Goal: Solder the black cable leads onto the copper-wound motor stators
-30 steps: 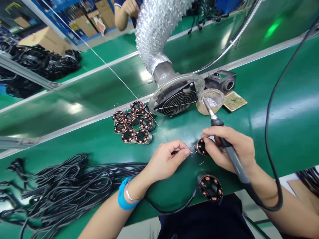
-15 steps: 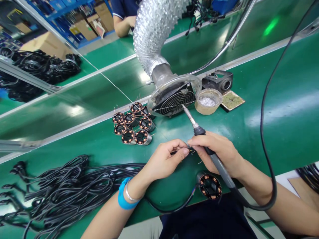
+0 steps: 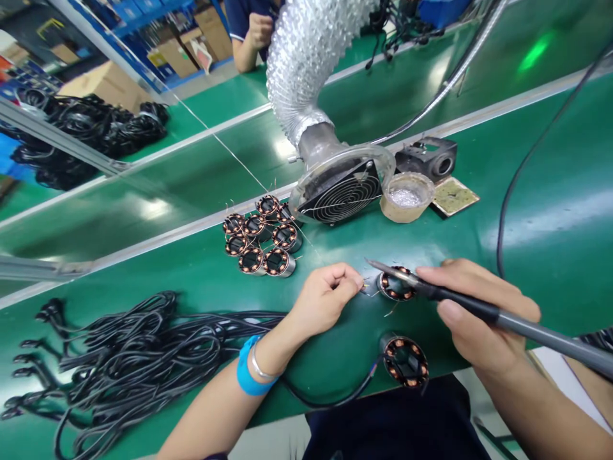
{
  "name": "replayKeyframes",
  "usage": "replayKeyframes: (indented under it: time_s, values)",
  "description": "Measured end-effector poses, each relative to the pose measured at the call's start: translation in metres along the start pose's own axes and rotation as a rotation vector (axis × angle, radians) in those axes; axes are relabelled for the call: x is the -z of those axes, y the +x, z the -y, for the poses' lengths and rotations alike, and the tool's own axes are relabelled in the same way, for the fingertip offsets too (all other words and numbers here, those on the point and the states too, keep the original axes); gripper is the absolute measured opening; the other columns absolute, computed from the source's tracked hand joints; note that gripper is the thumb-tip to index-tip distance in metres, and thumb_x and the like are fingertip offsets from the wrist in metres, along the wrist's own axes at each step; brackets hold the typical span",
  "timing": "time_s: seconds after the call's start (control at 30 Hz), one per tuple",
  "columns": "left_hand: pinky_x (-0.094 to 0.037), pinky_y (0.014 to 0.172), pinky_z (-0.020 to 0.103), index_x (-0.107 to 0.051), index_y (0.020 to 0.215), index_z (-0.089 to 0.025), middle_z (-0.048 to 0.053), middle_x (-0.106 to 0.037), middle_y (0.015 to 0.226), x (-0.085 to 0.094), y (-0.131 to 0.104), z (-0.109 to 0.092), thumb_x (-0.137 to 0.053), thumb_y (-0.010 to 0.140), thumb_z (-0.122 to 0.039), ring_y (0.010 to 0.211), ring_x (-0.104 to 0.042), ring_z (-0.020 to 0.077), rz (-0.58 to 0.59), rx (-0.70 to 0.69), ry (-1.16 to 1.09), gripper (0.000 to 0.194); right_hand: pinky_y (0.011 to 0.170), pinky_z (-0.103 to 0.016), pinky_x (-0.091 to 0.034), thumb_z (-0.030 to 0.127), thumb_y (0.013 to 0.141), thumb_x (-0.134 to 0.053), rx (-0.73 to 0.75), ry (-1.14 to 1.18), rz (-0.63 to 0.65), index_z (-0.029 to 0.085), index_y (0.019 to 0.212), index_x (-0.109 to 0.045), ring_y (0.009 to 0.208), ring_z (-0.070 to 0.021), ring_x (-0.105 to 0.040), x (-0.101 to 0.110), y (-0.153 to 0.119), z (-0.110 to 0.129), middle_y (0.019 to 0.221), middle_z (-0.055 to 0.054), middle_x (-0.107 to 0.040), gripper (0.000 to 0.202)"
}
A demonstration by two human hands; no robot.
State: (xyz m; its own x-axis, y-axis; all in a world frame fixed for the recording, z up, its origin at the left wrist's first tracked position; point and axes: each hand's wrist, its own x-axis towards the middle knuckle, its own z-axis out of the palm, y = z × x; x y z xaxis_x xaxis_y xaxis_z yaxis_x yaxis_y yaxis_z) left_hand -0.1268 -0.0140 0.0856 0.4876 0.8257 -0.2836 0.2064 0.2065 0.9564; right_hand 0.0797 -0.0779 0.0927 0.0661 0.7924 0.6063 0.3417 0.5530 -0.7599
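My left hand [image 3: 325,297] is closed in a pinch on a black cable, whose thin stripped wires [image 3: 368,287] poke out past the fingertips. In my right hand [image 3: 483,313] is a soldering iron [image 3: 522,324], its tip pointing left, above a copper-wound stator [image 3: 396,285] and near the wires. A second stator [image 3: 405,361] with a cable attached lies at the bench's front edge, below my hands.
Several stators [image 3: 278,260] stand left of a fume extractor [image 3: 342,195] with a foil duct. A round solder pot [image 3: 406,197], a yellowish sponge [image 3: 454,195] and an iron holder [image 3: 428,156] sit right. Black cables [image 3: 158,358] cover the left; another person's hand [image 3: 260,30] is beyond.
My right hand has moved right and turned the iron from pointing up to pointing left. The stator between my hands is now uncovered. My left hand keeps its pinch.
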Motion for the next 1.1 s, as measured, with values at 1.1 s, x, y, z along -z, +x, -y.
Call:
replayKeyframes:
  time_s: [1.1]
  values:
    - [-0.026, 0.052, 0.021, -0.060, 0.071, -0.015, -0.006, -0.042, 0.057, -0.001, 0.002, 0.000, -0.058, 0.086, -0.037, 0.054, -0.032, 0.0077, -0.019, -0.026, -0.001, 0.027, 0.051, -0.034, -0.043, 0.010, 0.077, -0.059, 0.065, 0.000, 0.001, 0.014, 0.100, -0.071, 0.057, -0.0149, -0.055, -0.007, 0.004, 0.007, 0.071, -0.003, -0.062, 0.026]
